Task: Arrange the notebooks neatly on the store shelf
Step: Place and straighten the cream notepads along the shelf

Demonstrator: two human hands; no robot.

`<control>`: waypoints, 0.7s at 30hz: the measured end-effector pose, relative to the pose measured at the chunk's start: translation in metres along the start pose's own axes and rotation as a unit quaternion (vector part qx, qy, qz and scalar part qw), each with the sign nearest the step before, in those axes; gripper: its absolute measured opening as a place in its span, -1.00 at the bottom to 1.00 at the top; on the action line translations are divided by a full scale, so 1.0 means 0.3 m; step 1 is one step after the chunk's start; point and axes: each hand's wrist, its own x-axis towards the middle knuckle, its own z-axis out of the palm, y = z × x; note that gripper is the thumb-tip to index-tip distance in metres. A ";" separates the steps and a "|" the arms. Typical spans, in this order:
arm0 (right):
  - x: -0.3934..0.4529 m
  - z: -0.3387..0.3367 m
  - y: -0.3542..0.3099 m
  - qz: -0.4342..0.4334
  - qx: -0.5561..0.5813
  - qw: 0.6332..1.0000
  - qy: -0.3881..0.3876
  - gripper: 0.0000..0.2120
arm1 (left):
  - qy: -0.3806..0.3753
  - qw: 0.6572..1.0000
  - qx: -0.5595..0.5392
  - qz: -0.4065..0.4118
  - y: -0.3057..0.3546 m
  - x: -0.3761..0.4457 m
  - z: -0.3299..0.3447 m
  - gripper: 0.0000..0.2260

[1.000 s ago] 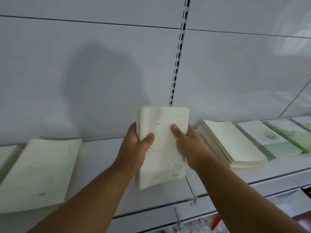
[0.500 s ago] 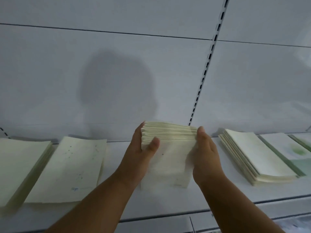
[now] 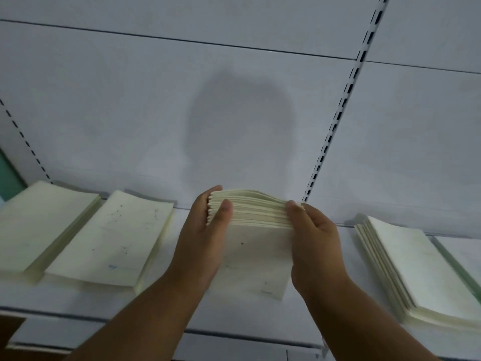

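Left hand: fingers curled round the left edge of the notebook stack.
Right hand: fingers clasp its right edge.
Stack: between both hands, over the shelf.

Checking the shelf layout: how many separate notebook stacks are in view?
5. Two at left, one held in both hands at centre, one at right, one cut off at the right edge.
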 end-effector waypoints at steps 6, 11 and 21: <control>-0.015 0.013 -0.013 -0.028 -0.014 0.999 0.041 -0.75 | 0.069 0.996 0.042 0.044 0.006 -0.021 0.024 -0.89; -0.030 -0.008 -0.007 -0.010 -0.053 0.999 0.003 -0.40 | 0.000 0.995 0.042 0.089 -0.019 -0.027 -0.003 -0.49; -0.065 0.000 0.061 -0.155 -0.081 0.985 -0.013 -0.27 | -0.158 0.981 0.029 0.111 -0.125 0.012 -0.057 -0.19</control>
